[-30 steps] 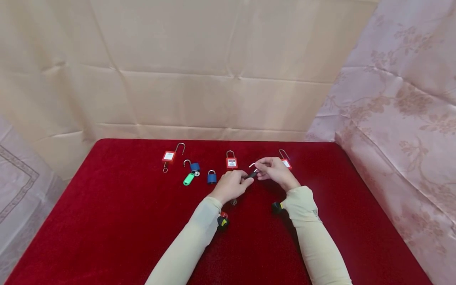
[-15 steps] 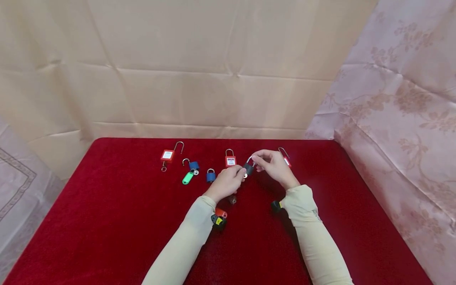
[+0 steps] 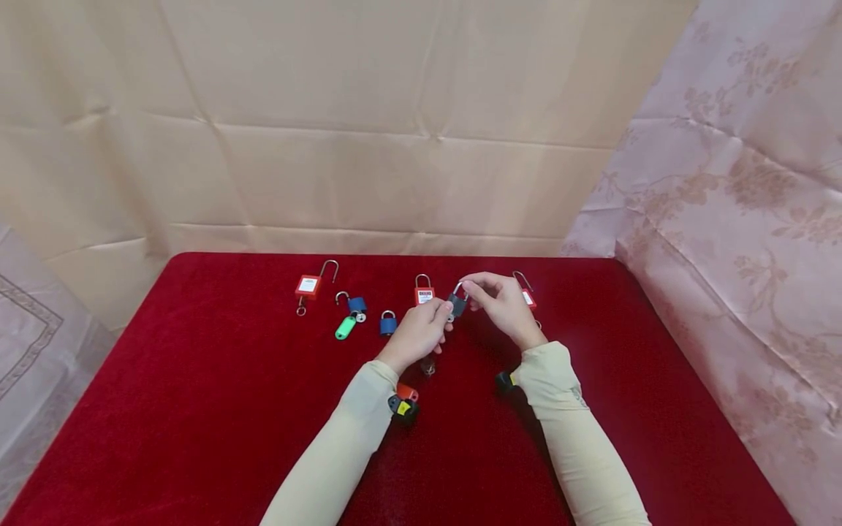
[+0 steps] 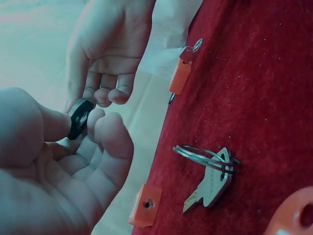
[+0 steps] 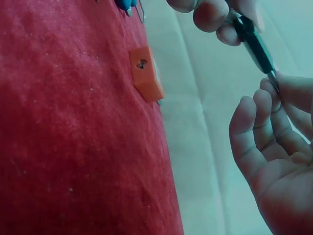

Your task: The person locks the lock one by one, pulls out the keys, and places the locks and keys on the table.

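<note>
A small dark padlock [image 3: 457,305] is held above the red cloth between both hands. My left hand [image 3: 444,314] pinches its body between thumb and fingers, as the left wrist view shows with the padlock [image 4: 79,118] edge-on. My right hand [image 3: 468,288] pinches the silver shackle at the top. In the right wrist view the padlock [image 5: 254,44] hangs from the left hand's fingertips [image 5: 210,13], and the right hand's fingers [image 5: 266,122] curl just below its shackle end.
On the red table [image 3: 197,409] lie a red padlock with open shackle [image 3: 309,283], a blue padlock [image 3: 357,305] with a green tag [image 3: 345,328], another blue padlock [image 3: 388,324], two red padlocks [image 3: 424,294] [image 3: 527,296], and keys on a ring [image 4: 210,169].
Both hands have lifted the dark padlock a little and carried it slightly away from me. It has turned so that its shackle points up.
</note>
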`<state>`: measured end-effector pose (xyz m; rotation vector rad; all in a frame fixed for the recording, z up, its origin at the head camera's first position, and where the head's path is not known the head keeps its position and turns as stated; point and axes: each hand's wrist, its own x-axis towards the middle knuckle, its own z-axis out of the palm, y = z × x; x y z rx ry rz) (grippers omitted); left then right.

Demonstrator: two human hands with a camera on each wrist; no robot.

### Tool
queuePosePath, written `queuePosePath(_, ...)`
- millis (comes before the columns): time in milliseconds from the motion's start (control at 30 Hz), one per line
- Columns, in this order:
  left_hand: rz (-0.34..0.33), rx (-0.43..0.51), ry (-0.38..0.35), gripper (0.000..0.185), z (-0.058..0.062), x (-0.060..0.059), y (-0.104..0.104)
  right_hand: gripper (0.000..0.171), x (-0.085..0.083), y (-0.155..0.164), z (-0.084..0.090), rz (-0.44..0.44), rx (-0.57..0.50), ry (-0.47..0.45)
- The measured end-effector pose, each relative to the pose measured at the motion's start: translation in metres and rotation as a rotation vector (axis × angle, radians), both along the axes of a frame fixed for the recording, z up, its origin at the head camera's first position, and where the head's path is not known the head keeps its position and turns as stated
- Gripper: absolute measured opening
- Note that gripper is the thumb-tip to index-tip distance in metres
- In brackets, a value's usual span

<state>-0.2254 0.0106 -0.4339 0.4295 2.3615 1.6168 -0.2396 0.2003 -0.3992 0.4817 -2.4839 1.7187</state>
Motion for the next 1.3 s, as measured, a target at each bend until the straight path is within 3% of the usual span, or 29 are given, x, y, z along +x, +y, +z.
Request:
queuePosePath(300, 0.056, -0.015, 0.075, 0.028, 0.002, 0.0, 0.0, 0.019, 0.001, -0.002, 0.005, 0.011, 0.023, 0.032)
queuePosePath(633, 0.083, 0.03, 0.052, 0.026, 0.002, -0.001, -0.003, 0.014, -0.003, -0.007, 0.001, 0.029, -0.007, 0.012)
queuePosePath(833, 0.083, 0.052, 0.047, 0.027, 0.004, -0.003, -0.006, 0.014, -0.018, -0.002, -0.019, 0.014, -0.024, -0.002)
queuePosePath(1067, 0.078, 0.047, 0.057, 0.026, 0.007, -0.004, -0.006, 0.018, -0.019, 0.0, -0.019, 0.019, -0.063, 0.033)
queuePosePath(1300, 0.023, 0.102, 0.027, 0.032, 0.005, -0.001, 0.001, 0.025, -0.01, 0.005, -0.014, -0.018, -0.071, -0.011)
